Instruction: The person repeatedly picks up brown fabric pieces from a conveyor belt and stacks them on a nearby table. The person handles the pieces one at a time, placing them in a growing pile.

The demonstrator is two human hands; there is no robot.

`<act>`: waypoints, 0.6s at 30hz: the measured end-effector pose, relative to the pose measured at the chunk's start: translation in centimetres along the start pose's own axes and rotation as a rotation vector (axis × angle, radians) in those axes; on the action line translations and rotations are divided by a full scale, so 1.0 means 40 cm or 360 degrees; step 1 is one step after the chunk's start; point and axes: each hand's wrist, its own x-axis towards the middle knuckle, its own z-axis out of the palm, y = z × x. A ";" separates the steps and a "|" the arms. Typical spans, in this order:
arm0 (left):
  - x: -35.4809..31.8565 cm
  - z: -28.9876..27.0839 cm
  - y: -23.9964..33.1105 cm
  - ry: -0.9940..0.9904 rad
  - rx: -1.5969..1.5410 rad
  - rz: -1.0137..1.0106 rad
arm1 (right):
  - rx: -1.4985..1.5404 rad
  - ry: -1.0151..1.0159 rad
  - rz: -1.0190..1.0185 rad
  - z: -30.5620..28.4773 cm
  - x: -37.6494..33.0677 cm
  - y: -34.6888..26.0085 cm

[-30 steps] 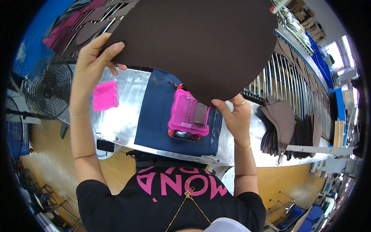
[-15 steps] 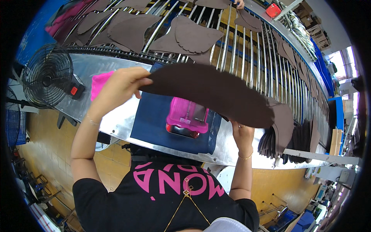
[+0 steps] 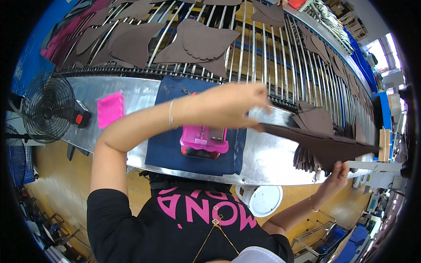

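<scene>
Two hands are gripping one brown sheet [image 3: 324, 147] over the bench's [image 3: 272, 160] right end: the left hand [image 3: 228, 106] is pinching its near edge, the right hand [image 3: 338, 173] is clutching its lower corner. Beneath the left forearm a pink box [image 3: 204, 139] is sitting on a blue mat [image 3: 169, 151]; a pink pad [image 3: 109, 109] and a fan [image 3: 47, 107] are lying further left.
</scene>
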 end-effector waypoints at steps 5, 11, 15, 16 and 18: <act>0.200 -0.128 0.008 0.0165 -0.0256 -0.0349 | -0.0037 -0.0203 -0.0077 0.037 0.140 -0.090; 0.167 -0.135 -0.206 0.0415 -0.0850 -0.0831 | -0.0292 -0.0222 -0.0032 0.156 0.252 0.029; 0.043 -0.092 -0.402 0.0821 -0.1249 -0.1219 | -0.1635 -0.0403 0.0175 0.115 0.255 0.472; -0.002 -0.089 -0.445 0.0939 -0.1304 -0.1334 | -0.1742 -0.0473 0.0371 0.126 0.245 0.494; -0.087 -0.082 -0.521 0.1106 -0.1365 -0.1512 | -0.1834 -0.0462 0.0694 0.164 0.204 0.458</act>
